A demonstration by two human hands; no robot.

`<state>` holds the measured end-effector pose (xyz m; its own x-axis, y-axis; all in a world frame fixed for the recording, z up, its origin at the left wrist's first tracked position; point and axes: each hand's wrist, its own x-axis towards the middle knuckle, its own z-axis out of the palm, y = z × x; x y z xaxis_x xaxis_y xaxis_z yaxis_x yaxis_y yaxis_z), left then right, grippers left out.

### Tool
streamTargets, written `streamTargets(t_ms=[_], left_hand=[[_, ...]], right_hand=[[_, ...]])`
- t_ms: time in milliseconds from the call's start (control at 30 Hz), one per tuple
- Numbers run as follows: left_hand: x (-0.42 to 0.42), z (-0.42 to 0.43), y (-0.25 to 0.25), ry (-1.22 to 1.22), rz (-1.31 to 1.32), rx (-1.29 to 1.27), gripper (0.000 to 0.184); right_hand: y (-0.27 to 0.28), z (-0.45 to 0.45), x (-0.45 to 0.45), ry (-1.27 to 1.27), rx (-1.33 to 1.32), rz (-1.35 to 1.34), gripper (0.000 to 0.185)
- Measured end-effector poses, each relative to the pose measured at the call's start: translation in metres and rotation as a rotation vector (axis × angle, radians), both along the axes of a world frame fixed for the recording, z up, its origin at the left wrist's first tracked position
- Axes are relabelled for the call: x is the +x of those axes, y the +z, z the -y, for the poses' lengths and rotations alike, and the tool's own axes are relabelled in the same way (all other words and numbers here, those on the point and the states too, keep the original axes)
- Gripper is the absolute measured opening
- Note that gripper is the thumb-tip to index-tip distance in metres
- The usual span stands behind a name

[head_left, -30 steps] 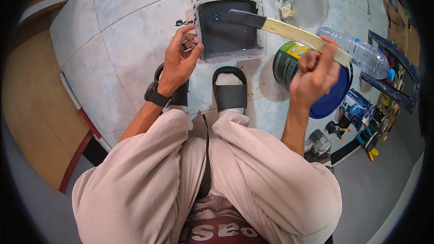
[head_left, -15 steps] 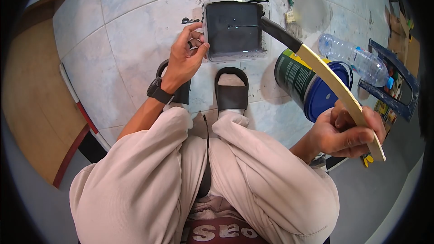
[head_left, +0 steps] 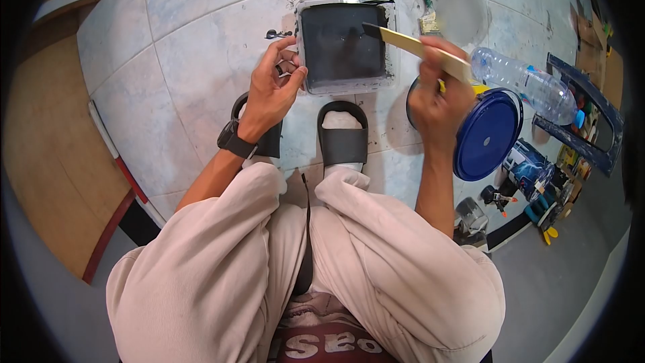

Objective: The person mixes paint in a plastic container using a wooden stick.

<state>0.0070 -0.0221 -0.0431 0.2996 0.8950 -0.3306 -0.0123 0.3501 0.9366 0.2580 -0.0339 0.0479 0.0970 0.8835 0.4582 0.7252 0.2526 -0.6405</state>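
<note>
A clear plastic container (head_left: 353,87) holding black paint (head_left: 339,47) stands on the tiles in front of me. At its left edge, my left hand (head_left: 274,91) grips the side between thumb and fingers. My right hand (head_left: 440,97) is closed around a flat wooden stick (head_left: 402,40), slightly smeared by motion. The stick's black-coated end is over the right part of the paint; whether it touches the surface I cannot tell.
Behind my right hand lies a paint bucket with a blue lid (head_left: 487,138). Near it are a clear plastic bottle (head_left: 524,87), a green-handled paintbrush (head_left: 426,0) and a dark blue frame (head_left: 588,114). A wooden board (head_left: 60,141) is at left.
My right hand has moved up and left, closer to the container, with the stick. The stick's black end has shifted left over the paint. My left hand stays at the container's edge.
</note>
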Motion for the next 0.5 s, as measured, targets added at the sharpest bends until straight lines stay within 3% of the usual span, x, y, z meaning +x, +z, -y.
streamTargets(t_ms=[133,300,367,500], left_hand=[[0.000,0.000,-0.001,-0.009,0.006,0.004,0.050],[0.000,0.000,-0.003,-0.003,0.024,0.005,0.051],[-0.001,0.001,-0.003,-0.004,0.019,-0.008,0.050],[0.000,0.000,-0.001,-0.009,0.011,0.002,0.050]], right_hand=[[-0.036,-0.011,-0.016,-0.003,-0.094,-0.022,0.009],[-0.034,0.008,-0.037,0.100,-0.124,-0.097,0.007],[-0.029,0.017,-0.029,0.067,-0.224,-0.018,0.006],[-0.033,0.005,-0.011,-0.127,-0.145,-0.025,0.007]])
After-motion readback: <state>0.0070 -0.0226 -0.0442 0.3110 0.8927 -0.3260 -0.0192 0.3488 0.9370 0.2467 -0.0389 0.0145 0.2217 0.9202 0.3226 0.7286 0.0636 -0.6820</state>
